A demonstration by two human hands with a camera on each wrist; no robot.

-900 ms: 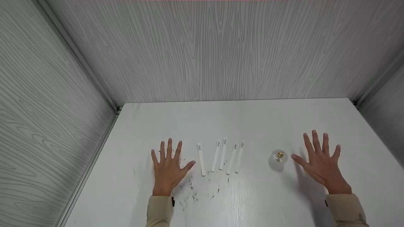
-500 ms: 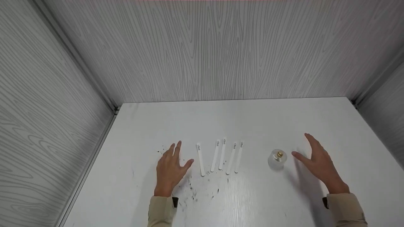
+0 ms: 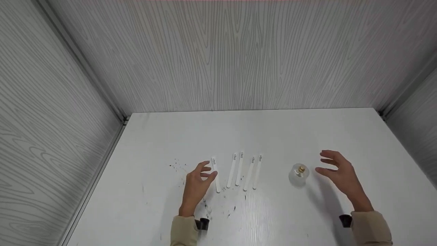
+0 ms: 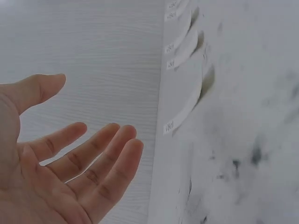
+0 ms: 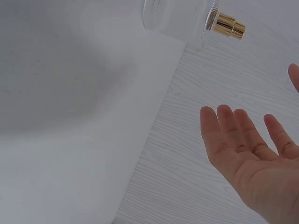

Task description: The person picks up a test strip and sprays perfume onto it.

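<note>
The left hand (image 3: 198, 186) hovers by the leftmost white strip (image 3: 217, 181), fingers loosely bent and thumb apart, holding nothing. In the left wrist view the same hand (image 4: 79, 163) has its fingers spread beside the labelled strip (image 4: 190, 105). Several more white strips (image 3: 239, 169) lie to the right of that one, small printed labels at their far ends. A clear glass bottle (image 3: 296, 177) with a gold nozzle stands just left of the right hand (image 3: 344, 177), which is empty, its fingers slightly bent. The right wrist view shows the bottle (image 5: 180, 16) above the relaxed right hand (image 5: 261, 168).
Dark specks and smudges (image 3: 206, 206) mark the white table (image 3: 153, 136) around the left hand and below the strips. Wood-grain panels (image 3: 211, 54) rise behind the table and at both sides.
The left hand has moved right towards the leftmost strip, and its fingers have gone from spread to loosely bent. The right hand's fingers have bent and turned inward beside the bottle.
</note>
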